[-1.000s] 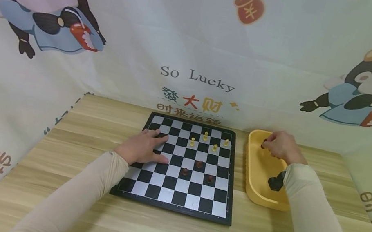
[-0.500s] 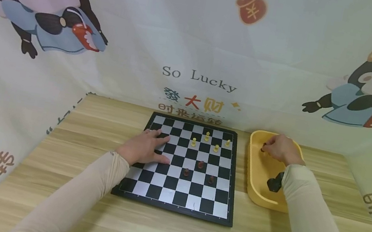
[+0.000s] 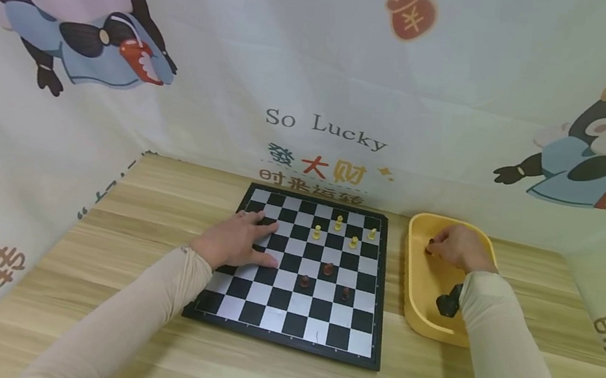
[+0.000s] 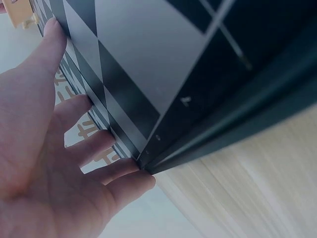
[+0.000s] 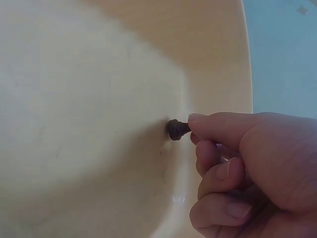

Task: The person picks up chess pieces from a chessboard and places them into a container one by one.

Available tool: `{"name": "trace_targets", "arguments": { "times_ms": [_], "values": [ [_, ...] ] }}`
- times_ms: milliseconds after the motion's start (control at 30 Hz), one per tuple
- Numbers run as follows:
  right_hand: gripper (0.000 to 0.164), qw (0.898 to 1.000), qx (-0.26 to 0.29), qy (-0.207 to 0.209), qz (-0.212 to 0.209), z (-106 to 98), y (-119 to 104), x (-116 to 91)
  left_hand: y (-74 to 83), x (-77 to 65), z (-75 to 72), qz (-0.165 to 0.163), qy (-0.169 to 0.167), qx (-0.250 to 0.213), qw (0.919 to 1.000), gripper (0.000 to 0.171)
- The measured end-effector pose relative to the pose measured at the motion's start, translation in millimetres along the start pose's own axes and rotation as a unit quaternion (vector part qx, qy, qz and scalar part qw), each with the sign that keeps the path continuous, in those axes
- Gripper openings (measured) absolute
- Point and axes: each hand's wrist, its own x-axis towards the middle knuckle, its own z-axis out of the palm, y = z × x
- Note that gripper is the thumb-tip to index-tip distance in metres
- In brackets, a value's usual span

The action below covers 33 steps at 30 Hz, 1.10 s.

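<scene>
My right hand (image 3: pixel 458 245) pinches a small dark chess piece (image 5: pixel 176 130) between thumb and fingertips, inside the far part of a yellow tray (image 3: pixel 410 306). The piece's base points at the tray floor; its top is hidden in the fingers. My left hand (image 3: pixel 233 239) lies with spread fingers on the left side of a black-and-white chessboard (image 3: pixel 285 341), fingertips along its edge in the left wrist view. On the board stand several yellow chess pieces (image 3: pixel 338 223) toward the back right, and in front of them dark red ones (image 3: pixel 328 269).
The tray stands right of the board on a wooden table (image 3: pixel 221 374). A printed cloth (image 3: pixel 335 73) hangs behind and at both sides. A black block (image 3: pixel 448 302) sits at my right wrist, over the tray.
My right hand has lowered the dark chess piece slightly within the tray. The left hand has stayed on the board, and the head view has shifted a little.
</scene>
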Motion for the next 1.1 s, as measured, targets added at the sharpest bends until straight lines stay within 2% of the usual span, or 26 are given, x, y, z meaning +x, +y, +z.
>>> {"name": "trace_targets", "arguments": {
  "times_ms": [500, 733, 1100],
  "values": [
    [0.029, 1.000, -0.011, -0.003, -0.004, 0.1, -0.7, 0.6, 0.3, -2.2, -3.2, -0.001, -0.002, 0.005, 1.0000, 0.089],
    [0.031, 1.000, -0.007, -0.007, 0.008, 1.8, 1.3, -2.1, 1.2, -0.8, -0.8, 0.005, 0.003, 0.007, 1.0000, 0.089],
    [0.030, 1.000, -0.008, -0.014, -0.003, -3.3, 1.2, -1.1, 0.5, -1.0, -2.9, 0.003, 0.003, 0.006, 1.0000, 0.088]
  ]
}}
